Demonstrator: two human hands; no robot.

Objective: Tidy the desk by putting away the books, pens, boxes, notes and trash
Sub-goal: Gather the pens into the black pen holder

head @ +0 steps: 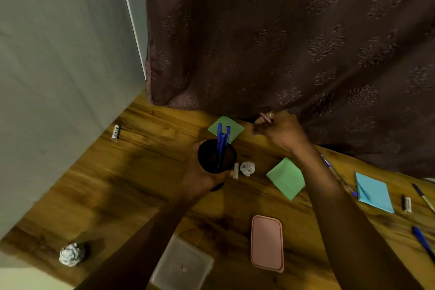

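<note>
Wood-grain desk seen from above, running up to a pale wall on the left and a dark brown patterned curtain along the far side. Two bare arms reach in from the near edge.

The left hand is wrapped around a black pen cup near the middle of the desk, gripping its side. Several blue pens stand upright in the cup. The right hand is farther back, close to the curtain, with its fingers pinched on a small pinkish pen-like item; what exactly it is cannot be told.

A green sticky note lies flat behind the cup, partly hidden by the pens. A second green note lies to the right of the cup, under the right forearm. Just beside the cup sit a small white cylinder and a crumpled paper ball, the two nearly touching. Another white cylinder lies far left by the wall, and another paper ball sits at the near left.

On the near side are a clear plastic box and, to its right, a pink box lid lying flat. At the right edge lie a blue notepad, a third small cylinder and several loose pens.
</note>
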